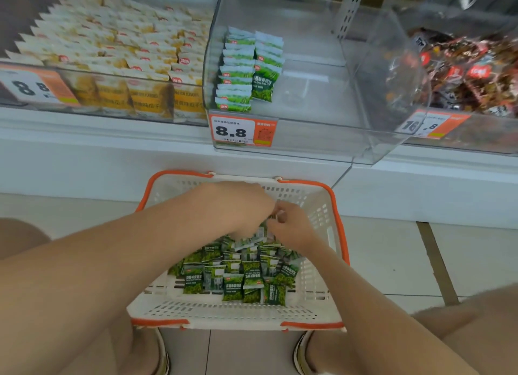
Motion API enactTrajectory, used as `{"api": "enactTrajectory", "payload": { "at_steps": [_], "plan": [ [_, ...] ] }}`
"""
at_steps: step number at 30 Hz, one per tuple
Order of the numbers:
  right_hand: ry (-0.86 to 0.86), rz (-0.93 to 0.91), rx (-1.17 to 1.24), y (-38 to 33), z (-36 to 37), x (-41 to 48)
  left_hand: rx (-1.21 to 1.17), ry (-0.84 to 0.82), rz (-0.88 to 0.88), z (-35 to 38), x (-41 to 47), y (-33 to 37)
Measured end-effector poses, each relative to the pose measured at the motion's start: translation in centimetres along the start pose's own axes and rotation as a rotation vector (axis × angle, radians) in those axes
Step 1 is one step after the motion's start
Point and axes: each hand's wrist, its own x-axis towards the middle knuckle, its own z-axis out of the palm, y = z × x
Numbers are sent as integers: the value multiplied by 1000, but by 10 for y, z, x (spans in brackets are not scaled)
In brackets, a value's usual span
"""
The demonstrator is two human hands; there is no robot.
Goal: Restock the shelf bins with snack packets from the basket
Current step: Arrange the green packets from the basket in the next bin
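head view: a person crouches in front of a low shelf, both bare arms reaching down into a basket.
basket (235, 315): white with an orange rim, on the floor tiles between two shoes (164, 358).
green pea packets (235, 276): loose pile in the basket.
left hand (241, 203): back up, fingers hidden in the pile; grip cannot be told.
right hand (291, 229): touching the left, fingers curled at the pile's top; whether they hold a packet cannot be told.
middle bin (322, 100): clear plastic, two rows of stacked pea packets (244, 72) along its left wall.
price tag (241, 129): reads 8.8, on the middle bin's front.
left bin: full of yellow packets (120, 52).
right bin: red-brown packets (462, 74).
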Motion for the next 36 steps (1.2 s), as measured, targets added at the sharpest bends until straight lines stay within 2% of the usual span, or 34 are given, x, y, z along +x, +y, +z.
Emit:
{"api": "enactTrajectory", "payload": {
  "at_steps": [4, 6, 10, 12, 14, 18, 20, 23, 25, 28, 31, 34, 36],
  "plan": [
    [100, 56, 335, -65, -18, -11, -118, 120, -25, -7, -20, -18],
    [85, 126, 487, -92, -29, -17, -213, 168, -25, -11, -31, -29],
    [-231, 344, 842, -134, -53, -35, -505, 575, 86, -20, -50, -40],
    [-280, 330, 779, -155, -62, -46, -705, 716, 89, -29, -63, -46],
    [-190, 223, 578, -176, -70, -58, -838, 741, 59, -36, -75, -52],
    [161, -263, 217, -192, -77, -70, -838, 788, -38, -44, -89, -55],
    [232, -408, 69, -193, -81, -71, -985, 819, -45, -45, -91, -51],
    [237, -368, 172, -198, -88, -64, -1380, 803, 2, -44, -94, -44],
    [220, -250, 306, -204, -89, -57, -1493, 851, -8, -42, -94, -43],
    [202, -163, 384, -210, -88, -50, -1547, 885, -71, -43, -90, -47],
    [208, -180, 367, -214, -90, -45, -1483, 929, -88, -44, -85, -56],
    [210, -260, 251, -219, -98, -38, -1173, 1070, -139, -44, -79, -62],
    [315, -266, 176, -222, -109, -25, -943, 1119, -171, -44, -75, -61]
  ]
}}
